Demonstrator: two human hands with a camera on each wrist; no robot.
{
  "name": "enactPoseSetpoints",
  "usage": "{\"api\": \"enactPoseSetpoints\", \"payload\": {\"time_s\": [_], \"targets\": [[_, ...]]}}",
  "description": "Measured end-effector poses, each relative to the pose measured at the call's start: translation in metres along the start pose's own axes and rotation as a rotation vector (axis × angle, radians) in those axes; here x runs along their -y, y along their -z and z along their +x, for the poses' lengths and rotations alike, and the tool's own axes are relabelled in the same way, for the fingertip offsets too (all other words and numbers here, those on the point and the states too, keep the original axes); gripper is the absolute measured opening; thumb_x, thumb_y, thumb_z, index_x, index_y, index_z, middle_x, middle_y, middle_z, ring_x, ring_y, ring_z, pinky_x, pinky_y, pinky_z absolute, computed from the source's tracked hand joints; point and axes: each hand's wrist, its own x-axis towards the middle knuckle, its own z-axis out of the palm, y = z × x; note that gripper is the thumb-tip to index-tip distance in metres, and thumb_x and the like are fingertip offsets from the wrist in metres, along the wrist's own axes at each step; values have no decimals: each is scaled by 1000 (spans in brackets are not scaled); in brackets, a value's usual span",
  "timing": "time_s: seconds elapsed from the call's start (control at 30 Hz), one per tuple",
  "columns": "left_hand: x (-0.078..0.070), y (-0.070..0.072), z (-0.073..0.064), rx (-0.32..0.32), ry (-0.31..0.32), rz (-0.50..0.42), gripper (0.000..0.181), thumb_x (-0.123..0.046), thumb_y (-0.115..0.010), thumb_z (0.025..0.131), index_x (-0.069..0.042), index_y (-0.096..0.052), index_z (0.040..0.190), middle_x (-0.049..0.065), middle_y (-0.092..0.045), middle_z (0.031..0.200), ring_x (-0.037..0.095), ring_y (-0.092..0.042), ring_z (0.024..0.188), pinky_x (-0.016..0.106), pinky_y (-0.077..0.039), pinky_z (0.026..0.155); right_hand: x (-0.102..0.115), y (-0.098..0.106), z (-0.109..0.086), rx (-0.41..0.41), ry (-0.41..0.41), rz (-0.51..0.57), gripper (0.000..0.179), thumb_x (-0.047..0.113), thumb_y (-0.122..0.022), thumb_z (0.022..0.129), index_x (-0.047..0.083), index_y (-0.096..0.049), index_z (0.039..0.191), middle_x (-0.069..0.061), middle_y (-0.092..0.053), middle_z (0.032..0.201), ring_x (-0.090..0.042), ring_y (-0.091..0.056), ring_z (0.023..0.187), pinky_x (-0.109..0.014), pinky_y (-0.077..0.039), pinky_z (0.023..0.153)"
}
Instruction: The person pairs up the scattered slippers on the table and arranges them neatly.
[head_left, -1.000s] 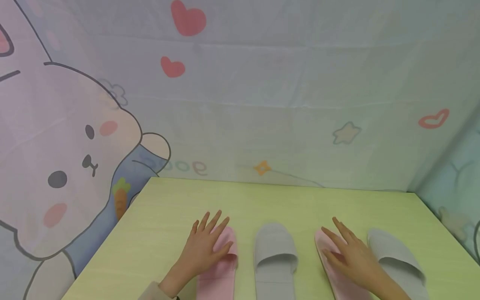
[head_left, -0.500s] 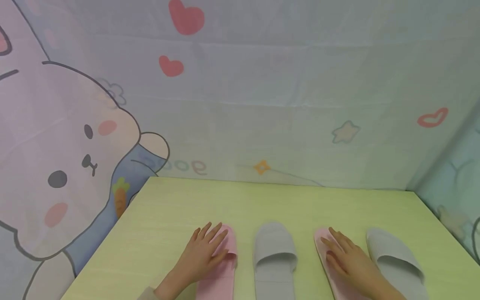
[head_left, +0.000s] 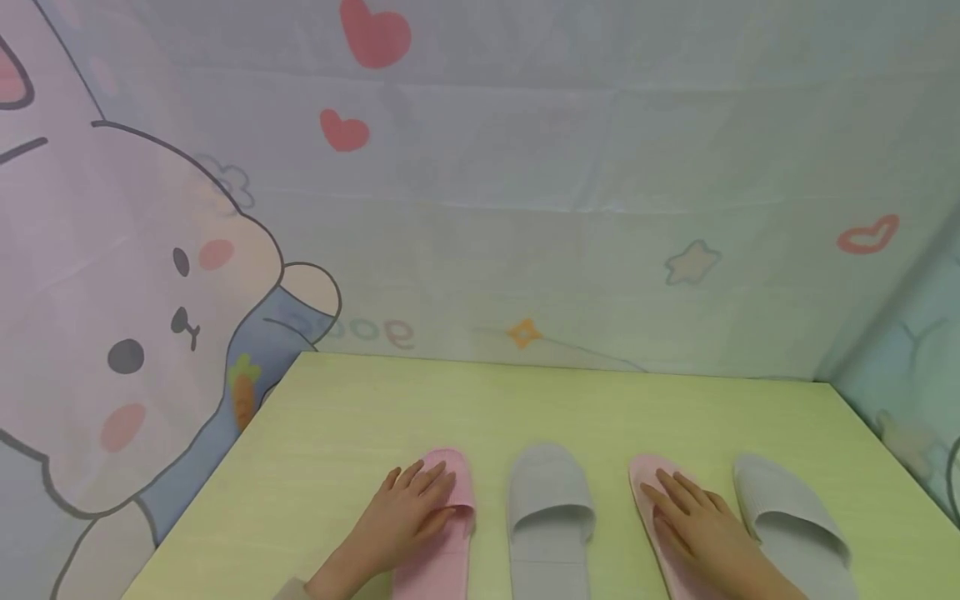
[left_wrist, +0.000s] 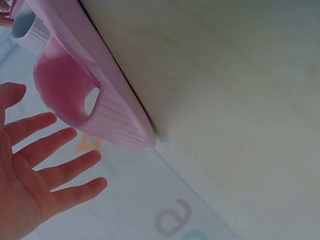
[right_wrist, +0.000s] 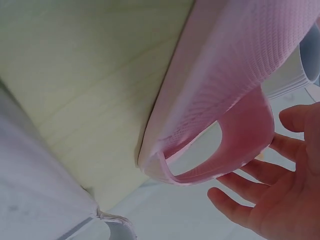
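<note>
Two pink slippers and two grey ones lie in a row, toes pointing away from me. Over the strap of the left pink slipper (head_left: 442, 571) is my left hand (head_left: 390, 521); the left wrist view has its loosely spread fingers (left_wrist: 47, 145) close beside the strap, holding nothing. My right hand (head_left: 708, 533) hovers over the other pink slipper (head_left: 647, 472). In the right wrist view its relaxed fingers (right_wrist: 245, 187) are at the edge of the pink strap (right_wrist: 250, 127); whether they touch it I cannot tell.
One grey slipper (head_left: 551, 479) lies between the pink ones, another grey slipper (head_left: 787, 492) at the far right. They are on a pale yellow-green tabletop (head_left: 480, 408). Behind hangs a printed cloth (head_left: 480, 167) with a cartoon rabbit and hearts.
Both hands have come down and slightly back toward me, closer to the pink slippers, and their fingers are less outstretched. The slippers have not moved.
</note>
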Motion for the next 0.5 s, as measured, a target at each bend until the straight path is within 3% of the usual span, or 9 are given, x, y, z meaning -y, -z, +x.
{"api": "enactPoseSetpoints", "payload": {"time_s": [0.2, 0.4, 0.5], "targets": [[-3, 4, 1, 190, 83, -88, 42, -35, -49, 89, -15, -51, 126, 6, -52, 130, 33, -50, 116, 52, -41, 91, 4, 3, 1, 90, -80, 83, 40, 22, -60, 82, 14, -56, 120, -16, -52, 127, -37, -49, 113, -50, -46, 79], [-7, 2, 0, 247, 92, -127, 48, -39, -45, 90, -15, -44, 132, 13, -45, 135, 40, -44, 119, 54, -42, 90, 9, 3, 4, 212, -205, 163, 38, 25, -53, 88, 20, -52, 125, -15, -43, 136, -41, -38, 122, -62, -39, 84], [-10, 0, 0, 276, 84, -162, 51, -41, -44, 91, -18, -39, 135, 19, -38, 138, 47, -38, 121, 57, -41, 89, 11, 2, 4, 248, -223, 163, 38, 26, -51, 89, 20, -49, 127, -15, -39, 139, -42, -35, 124, -65, -36, 83]]}}
